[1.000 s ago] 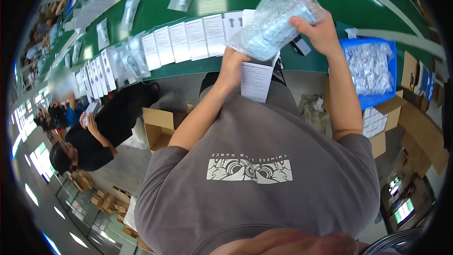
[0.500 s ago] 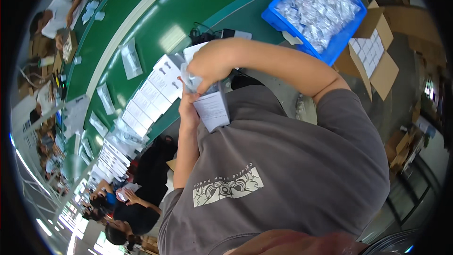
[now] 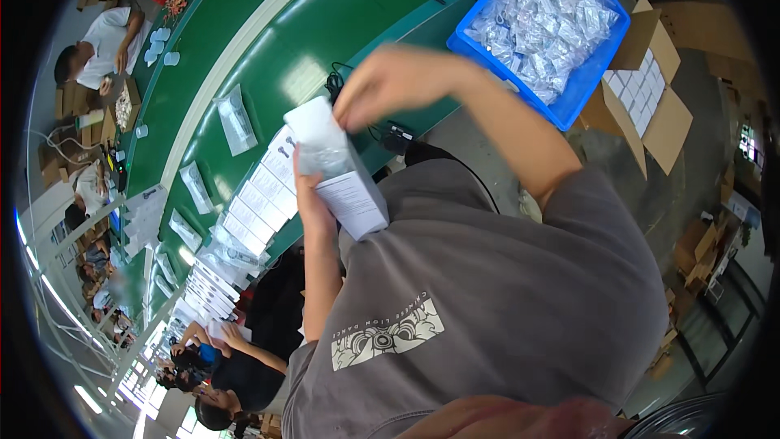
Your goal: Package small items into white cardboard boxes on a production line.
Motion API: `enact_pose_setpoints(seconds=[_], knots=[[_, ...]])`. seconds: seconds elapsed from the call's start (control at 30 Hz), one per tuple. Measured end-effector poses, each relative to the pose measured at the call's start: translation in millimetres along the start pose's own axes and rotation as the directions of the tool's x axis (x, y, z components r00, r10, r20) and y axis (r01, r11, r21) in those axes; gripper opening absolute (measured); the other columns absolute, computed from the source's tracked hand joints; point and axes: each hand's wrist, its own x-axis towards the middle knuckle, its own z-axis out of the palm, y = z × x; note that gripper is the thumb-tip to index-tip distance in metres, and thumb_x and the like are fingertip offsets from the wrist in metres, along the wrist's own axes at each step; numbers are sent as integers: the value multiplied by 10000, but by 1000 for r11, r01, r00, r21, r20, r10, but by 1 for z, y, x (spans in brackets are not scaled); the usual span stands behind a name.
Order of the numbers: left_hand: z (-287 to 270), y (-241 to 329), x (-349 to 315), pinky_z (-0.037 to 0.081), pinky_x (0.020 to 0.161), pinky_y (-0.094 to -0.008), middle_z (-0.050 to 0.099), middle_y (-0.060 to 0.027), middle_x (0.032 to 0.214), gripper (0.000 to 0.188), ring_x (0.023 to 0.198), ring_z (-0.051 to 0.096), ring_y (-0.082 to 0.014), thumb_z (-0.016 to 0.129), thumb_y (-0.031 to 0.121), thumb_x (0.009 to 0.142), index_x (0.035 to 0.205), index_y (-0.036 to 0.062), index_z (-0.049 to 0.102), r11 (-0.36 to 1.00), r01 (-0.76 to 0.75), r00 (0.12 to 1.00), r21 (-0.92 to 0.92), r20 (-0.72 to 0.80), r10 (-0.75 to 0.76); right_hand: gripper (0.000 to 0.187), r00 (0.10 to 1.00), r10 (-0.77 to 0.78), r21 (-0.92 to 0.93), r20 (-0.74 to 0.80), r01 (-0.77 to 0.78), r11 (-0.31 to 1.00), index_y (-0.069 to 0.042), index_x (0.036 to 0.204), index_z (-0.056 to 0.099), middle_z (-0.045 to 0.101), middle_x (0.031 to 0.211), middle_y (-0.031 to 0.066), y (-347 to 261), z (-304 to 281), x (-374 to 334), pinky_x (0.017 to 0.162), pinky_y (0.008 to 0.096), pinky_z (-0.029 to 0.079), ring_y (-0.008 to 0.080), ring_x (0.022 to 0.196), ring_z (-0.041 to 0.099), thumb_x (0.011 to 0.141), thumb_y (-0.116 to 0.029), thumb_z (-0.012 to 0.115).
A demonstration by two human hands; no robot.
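Note:
My left hand (image 3: 313, 199) is closed around the side of an open white carton (image 3: 359, 205), which is tilted against my shirt. Printed text covers its facing side, and a white flap (image 3: 311, 120) stands up at the open end. Inside the mouth lies a clear plastic bag (image 3: 329, 161), its contents too unclear to name. My right hand (image 3: 398, 81) is at the flap's right edge, fingers bent downward and blurred by motion; whether they pinch the flap I cannot make out.
White cartons (image 3: 258, 207) line the green bench (image 3: 280, 49), with clear bagged parts (image 3: 236, 122) beside them. A blue bin (image 3: 561, 118) of small clear bags stands at far right, next to an open cardboard box (image 3: 670, 126) of white packs. Co-workers (image 3: 244, 374) sit at left.
My right hand has moved up and right from the carton's mouth, leaving the clear bag inside. The flap now shows plainly. My left hand keeps its hold on the carton.

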Motion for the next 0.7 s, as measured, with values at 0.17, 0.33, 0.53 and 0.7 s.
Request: enact_pose_setpoints(seconds=[0.17, 0.33, 0.53, 0.7], knots=[[-48, 21, -2, 410, 1079, -414, 507, -145, 1415, 740, 1277, 517, -293, 462, 197, 800, 1520, 64, 353, 986, -75, 970, -148, -242, 37, 439, 157, 530, 377, -833, -539, 753, 72, 806, 659, 652, 676, 189, 213, -155, -148, 420, 341, 506, 269, 507, 643, 880, -358, 612], [-87, -5, -3, 384, 1086, -385, 502, -145, 1415, 703, 1270, 507, -275, 462, 233, 840, 1513, 56, 365, 990, -101, 945, -103, -322, 63, 417, 167, 113, -95, -980, -878, 469, 16, 902, 719, 706, 882, 266, 362, -194, -147, 698, 508, 561, 406, 847, 702, 830, -394, 693], [-80, -25, 13, 347, 1074, -335, 535, -152, 1332, 696, 1237, 489, -237, 452, 239, 850, 1495, -4, 357, 984, -180, 956, 9, -235, 177, 303, -1, -15, -5, -1000, -927, 374, -52, 895, 750, 713, 893, 240, 364, -208, -224, 728, 544, 533, 436, 834, 684, 889, -303, 579], [-82, -12, 16, 360, 1065, -328, 536, -156, 1337, 687, 1227, 501, -245, 452, 223, 845, 1484, -15, 361, 969, -224, 967, -103, -147, 207, 253, 71, -235, -188, -969, -831, 524, 18, 971, 731, 726, 922, 210, 262, -200, -204, 731, 444, 566, 363, 819, 703, 919, -207, 627]])
